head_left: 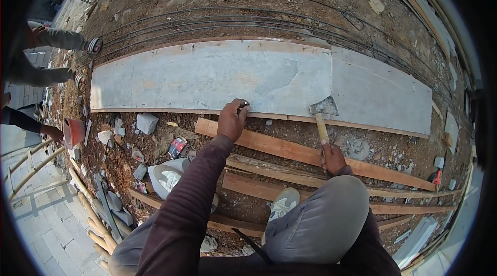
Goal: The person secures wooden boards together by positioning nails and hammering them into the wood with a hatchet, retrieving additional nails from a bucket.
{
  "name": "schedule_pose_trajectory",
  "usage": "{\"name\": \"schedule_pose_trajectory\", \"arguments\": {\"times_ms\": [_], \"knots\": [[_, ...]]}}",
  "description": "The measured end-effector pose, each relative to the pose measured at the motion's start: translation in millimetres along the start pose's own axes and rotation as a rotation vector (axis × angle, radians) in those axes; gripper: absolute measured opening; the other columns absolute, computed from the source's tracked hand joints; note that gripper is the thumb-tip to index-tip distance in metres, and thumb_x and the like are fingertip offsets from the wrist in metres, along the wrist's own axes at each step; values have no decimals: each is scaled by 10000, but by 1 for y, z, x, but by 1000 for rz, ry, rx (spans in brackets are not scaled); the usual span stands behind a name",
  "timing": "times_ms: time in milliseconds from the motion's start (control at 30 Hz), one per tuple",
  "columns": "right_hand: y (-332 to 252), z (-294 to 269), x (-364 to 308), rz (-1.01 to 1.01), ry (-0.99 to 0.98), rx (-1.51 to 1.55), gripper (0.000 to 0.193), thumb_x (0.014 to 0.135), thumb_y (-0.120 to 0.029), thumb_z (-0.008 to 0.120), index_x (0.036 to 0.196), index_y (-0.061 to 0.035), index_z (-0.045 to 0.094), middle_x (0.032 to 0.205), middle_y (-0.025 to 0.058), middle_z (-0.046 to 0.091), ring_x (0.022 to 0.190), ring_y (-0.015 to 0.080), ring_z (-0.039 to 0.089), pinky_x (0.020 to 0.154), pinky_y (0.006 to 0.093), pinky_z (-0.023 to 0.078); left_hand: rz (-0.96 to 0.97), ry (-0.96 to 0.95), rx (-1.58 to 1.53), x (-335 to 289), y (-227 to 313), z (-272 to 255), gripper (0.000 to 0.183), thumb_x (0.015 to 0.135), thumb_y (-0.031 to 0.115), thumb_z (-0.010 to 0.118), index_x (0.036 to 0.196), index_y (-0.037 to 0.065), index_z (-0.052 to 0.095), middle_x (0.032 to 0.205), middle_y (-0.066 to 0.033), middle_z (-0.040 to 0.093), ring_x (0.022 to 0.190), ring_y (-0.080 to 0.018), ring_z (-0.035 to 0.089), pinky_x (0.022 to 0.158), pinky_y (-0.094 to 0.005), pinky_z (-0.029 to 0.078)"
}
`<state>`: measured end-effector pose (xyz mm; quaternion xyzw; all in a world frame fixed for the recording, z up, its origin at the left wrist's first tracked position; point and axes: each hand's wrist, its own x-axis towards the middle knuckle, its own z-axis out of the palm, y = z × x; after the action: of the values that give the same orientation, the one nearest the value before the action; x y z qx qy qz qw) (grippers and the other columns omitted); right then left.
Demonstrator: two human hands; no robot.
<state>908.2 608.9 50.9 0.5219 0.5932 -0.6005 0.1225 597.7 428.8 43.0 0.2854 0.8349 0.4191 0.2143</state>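
Grey trouser legs (62,39) of a co-worker stand at your far left, ending in striped sandals (94,45). Below them, a dark-sleeved co-worker's hand (53,133) meets the side of a reddish container (74,132), near pale paving blocks (49,224) and a few round wooden poles (92,213). Next to these, a whitish stone chunk (147,123) and a crumpled red packet (177,146) lie on the brown, rubble-strewn ground (121,170).

Across the middle, a long grey-faced panel (202,76) lies on that ground in front of you, its thin wooden edge facing you and a seam dividing its right part from the rest. Dark metal bars (233,22) run beyond it.

Your left hand (233,120) is over the panel's near edge, thumb and fingers pinched together on a small dark piece (244,103), too small to identify. Bare planks (264,143) lie between you and the panel, passing behind your raised knee (336,214). Further right, your right hand (332,158) is closed around the wooden handle of a hatchet (322,128); its broad metal head is over the panel, just beside the seam, though you cannot tell whether it touches. At the far right, a red-handled tool (437,177) lies near the plank ends.
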Motion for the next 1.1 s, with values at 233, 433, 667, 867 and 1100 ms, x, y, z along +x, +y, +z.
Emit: {"name": "schedule_pose_trajectory", "arguments": {"times_ms": [233, 433, 667, 867, 1100], "knots": [[31, 16, 6, -266, 191, -130, 455, 1009, -410, 445, 825, -7, 549, 561, 83, 493, 472, 218, 501, 463, 366, 393, 189, 52, 132, -3, -3, 17, 141, 888, 133, 647, 990, 38, 625, 897, -153, 630, 872, -361, 585, 751, -438, 472], [-29, 57, -18, -426, 163, -257, 370, 997, -340, 485, 892, 10, 540, 719, 215, 566, 703, 418, 565, 635, 471, 421, 200, 129, 112, -9, -12, 17, 137, 869, 95, 663, 986, 32, 630, 922, -148, 642, 877, -355, 587, 764, -433, 479], [-88, 71, -20, -654, 84, -447, 324, 978, -335, 521, 940, -15, 486, 711, 232, 576, 687, 471, 561, 592, 528, 420, 342, 140, 182, -3, -5, 22, 133, 849, 83, 678, 965, 29, 642, 898, -132, 646, 868, -327, 589, 753, -416, 491], [-112, 73, -15, -718, 124, -551, 309, 981, -343, 508, 979, -34, 489, 687, 222, 596, 654, 461, 581, 556, 534, 427, 330, 87, 184, 2, -7, 22, 102, 837, 59, 679, 932, 27, 662, 886, -119, 644, 859, -313, 584, 751, -401, 491], [-120, 89, -21, -722, 119, -500, 310, 983, -332, 498, 960, -23, 499, 790, 240, 608, 717, 455, 581, 590, 526, 429, 347, 157, 135, -3, -12, 4, 121, 835, 60, 689, 947, 16, 672, 896, -120, 649, 869, -306, 597, 753, -390, 498]]}}
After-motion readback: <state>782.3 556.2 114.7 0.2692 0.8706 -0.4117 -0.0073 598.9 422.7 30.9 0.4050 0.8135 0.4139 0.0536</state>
